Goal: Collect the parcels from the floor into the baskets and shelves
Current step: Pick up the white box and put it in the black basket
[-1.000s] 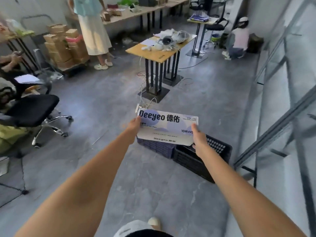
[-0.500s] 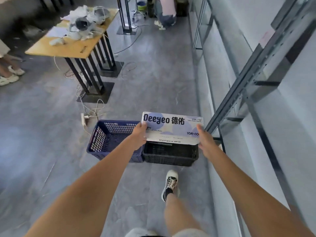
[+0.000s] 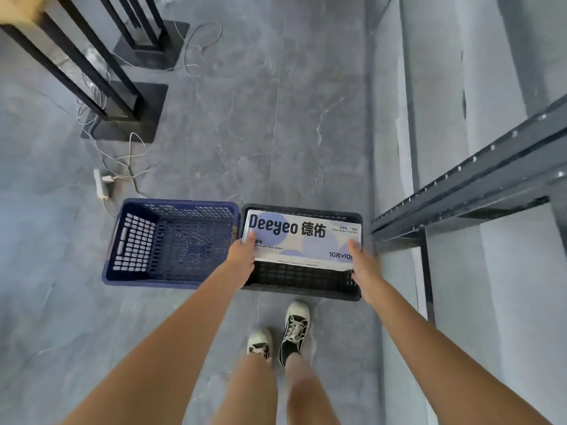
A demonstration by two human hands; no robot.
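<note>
A: What's round you rn?

B: Two baskets side by side on the grey floor (image 3: 291, 118), walls touching. Blue basket (image 3: 129, 240) on your left, nothing in it that I can see. Black basket (image 3: 306, 291) on the right, just ahead of your shoes (image 3: 294, 329). Metal shelf frame (image 3: 460, 191) runs along your right, its upright post just beside the black basket's right wall. Up left: black table legs (image 3: 92, 75) on flat base plates, w/ loose white cables (image 3: 122, 154) trailing to a power strip (image 3: 99, 184) on the floor, near the blue basket's far-left corner.

A: Anything blocking?

B: Nothing btwn the parcel and the black basket's opening. Shelf post is tight to the right side tho.

A: Where's the parcel?

B: Flat white-and-lilac parcel (image 3: 302, 237), "Deeyeo" printed on top, sits over the far part of the black basket, face up, about level w/ the rim. Near part of the basket's mesh bottom shows below it. Can't tell if it touches the rim.

A: And your hands?

B: Both arms stretched fwd and down. Left hand (image 3: 242, 256) grips the parcel's left end, thumb on top. Right hand (image 3: 360, 259) grips the right end, thumb on top too. Hands well apart, one per short end.
</note>
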